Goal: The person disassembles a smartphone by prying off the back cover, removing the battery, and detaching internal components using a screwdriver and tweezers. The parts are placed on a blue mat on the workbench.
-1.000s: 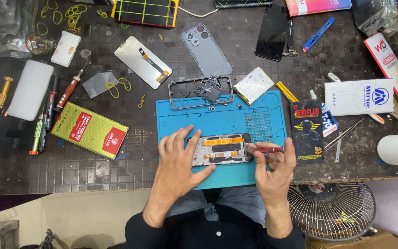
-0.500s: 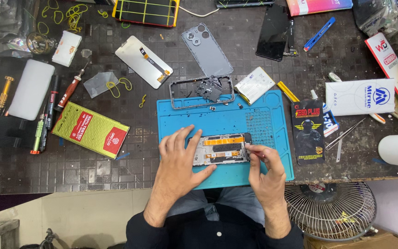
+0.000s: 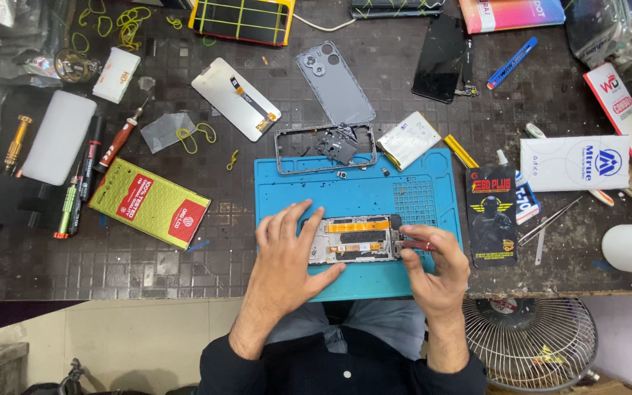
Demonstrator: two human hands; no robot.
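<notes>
At the lower centre of the frame, a person's left hand point(image 3: 287, 252) lies flat with fingers spread, its grip open, pressing down the left end of an opened phone body point(image 3: 352, 239) with orange flex strips showing. The phone lies on a blue work mat point(image 3: 418, 186) on the dark tiled desk point(image 3: 184, 263). The right hand point(image 3: 437, 263), just right of the phone, has its grip pinched shut on a slim red-handled tool point(image 3: 417, 246) whose tip meets the phone's right end. Lower right, below the desk edge, stands a wire-guarded fan point(image 3: 532, 344). Further up, a bare phone frame point(image 3: 287, 150) rests at the mat's upper edge, with a flat battery point(image 3: 409, 140) just to its right. To the left lies a green box point(image 3: 149, 203). Beyond, a grey back cover point(image 3: 334, 82), a white-backed display panel point(image 3: 235, 99) and a dark screen point(image 3: 440, 58) lie toward the top of the frame.
</notes>
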